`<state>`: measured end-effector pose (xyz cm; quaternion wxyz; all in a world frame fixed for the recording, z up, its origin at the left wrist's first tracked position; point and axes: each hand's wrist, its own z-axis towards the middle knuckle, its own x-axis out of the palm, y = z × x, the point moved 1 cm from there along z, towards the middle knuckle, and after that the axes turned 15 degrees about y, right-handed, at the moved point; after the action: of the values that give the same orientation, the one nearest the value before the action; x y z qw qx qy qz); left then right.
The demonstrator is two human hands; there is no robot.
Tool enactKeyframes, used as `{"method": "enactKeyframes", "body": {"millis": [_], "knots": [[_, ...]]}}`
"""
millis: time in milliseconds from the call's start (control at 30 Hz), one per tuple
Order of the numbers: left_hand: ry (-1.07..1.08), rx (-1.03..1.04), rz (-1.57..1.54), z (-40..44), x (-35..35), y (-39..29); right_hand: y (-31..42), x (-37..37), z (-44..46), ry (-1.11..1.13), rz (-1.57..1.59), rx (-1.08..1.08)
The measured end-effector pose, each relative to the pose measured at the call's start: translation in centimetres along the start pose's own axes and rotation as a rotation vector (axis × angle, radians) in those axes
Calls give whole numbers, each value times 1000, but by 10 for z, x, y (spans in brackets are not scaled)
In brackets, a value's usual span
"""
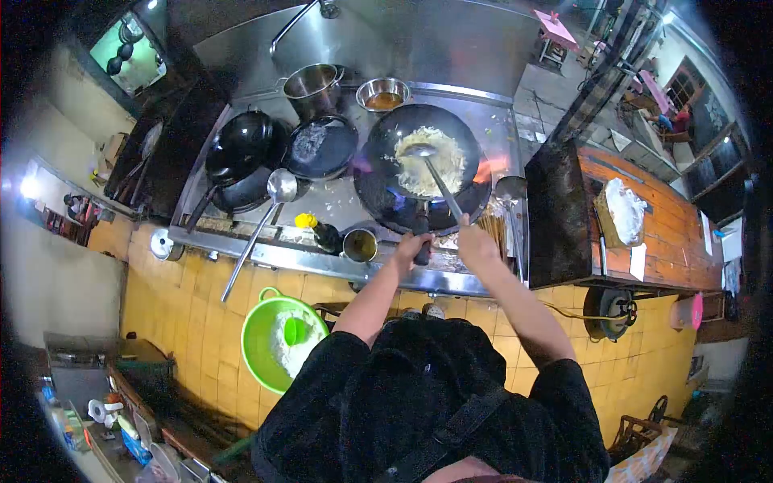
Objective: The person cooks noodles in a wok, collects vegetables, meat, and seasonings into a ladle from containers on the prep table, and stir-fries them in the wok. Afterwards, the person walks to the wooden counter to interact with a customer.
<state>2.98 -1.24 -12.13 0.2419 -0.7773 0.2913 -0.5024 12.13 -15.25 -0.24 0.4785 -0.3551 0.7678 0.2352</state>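
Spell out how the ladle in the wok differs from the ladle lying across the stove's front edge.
The wok ladle is held in the right grip; the other ladle lies unheld.
The wok ladle's bowl is at the pale food in the wok; the other ladle's bowl lies outside it.
In view, the wok ladle's handle slants down rightward, the other ladle's down leftward.
Both look metallic and long-handled.

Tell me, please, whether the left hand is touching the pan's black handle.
Touching: the head view shows the left hand closed on the black handle of the pan, with no gap between them.
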Motion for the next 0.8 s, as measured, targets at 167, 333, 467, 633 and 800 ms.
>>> {"method": "enactKeyframes", "body": {"millis": [167, 333, 467, 633, 800], "knots": [[-17, 30, -488, -43, 118, -50, -35, -99, -89, 141, 126, -3], [143, -100, -362, -82, 120, -80, -31, -110, -125, 114, 84, -34], [48, -138, -112, -63, 73, -38, -24, -99, -133, 143, 201, -79], [53, -327, -123, -117, 135, -28, -11, -83, -132, 91, 67, -8], [-42, -142, -53, -57, 81, -71, -8, -75, -140, 145, 122, -12]]}}
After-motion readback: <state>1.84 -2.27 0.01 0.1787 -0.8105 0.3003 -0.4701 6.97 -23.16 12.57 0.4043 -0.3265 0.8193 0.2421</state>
